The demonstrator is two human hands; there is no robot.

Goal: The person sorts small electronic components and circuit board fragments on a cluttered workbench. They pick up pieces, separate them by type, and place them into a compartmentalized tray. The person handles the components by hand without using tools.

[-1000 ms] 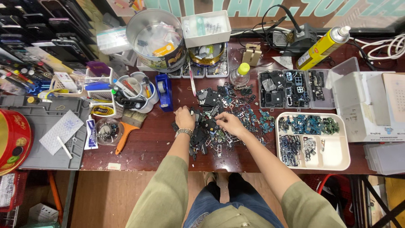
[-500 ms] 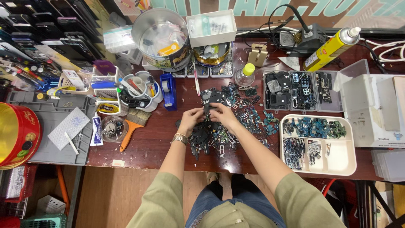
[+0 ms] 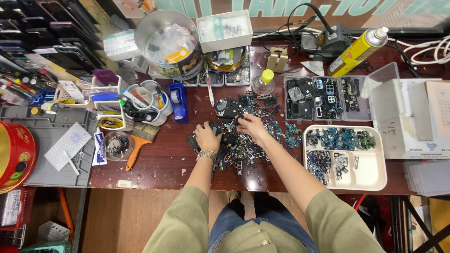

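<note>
A heap of small dark phone parts [image 3: 243,143] lies in the middle of the reddish wooden table [image 3: 164,159]. My left hand [image 3: 207,137], with a metal watch on the wrist, rests palm down on the left side of the heap, fingers curled over a dark part. My right hand [image 3: 251,127] is on the upper part of the heap, its fingertips pinching a small dark piece. Both arms wear olive sleeves.
A white divided tray [image 3: 370,168] of blue and dark parts sits to the right, with a clear compartment box [image 3: 318,98] behind it. A yellow spray can [image 3: 356,47], small bottle [image 3: 263,83], round tin [image 3: 168,42], cups of tools [image 3: 145,105], grey mat [image 3: 51,140] and red tin [image 3: 14,154] are around.
The view has shifted slightly. My two hands, close together over the heap half a second ago, are now a little apart, the left lower and to the left.
</note>
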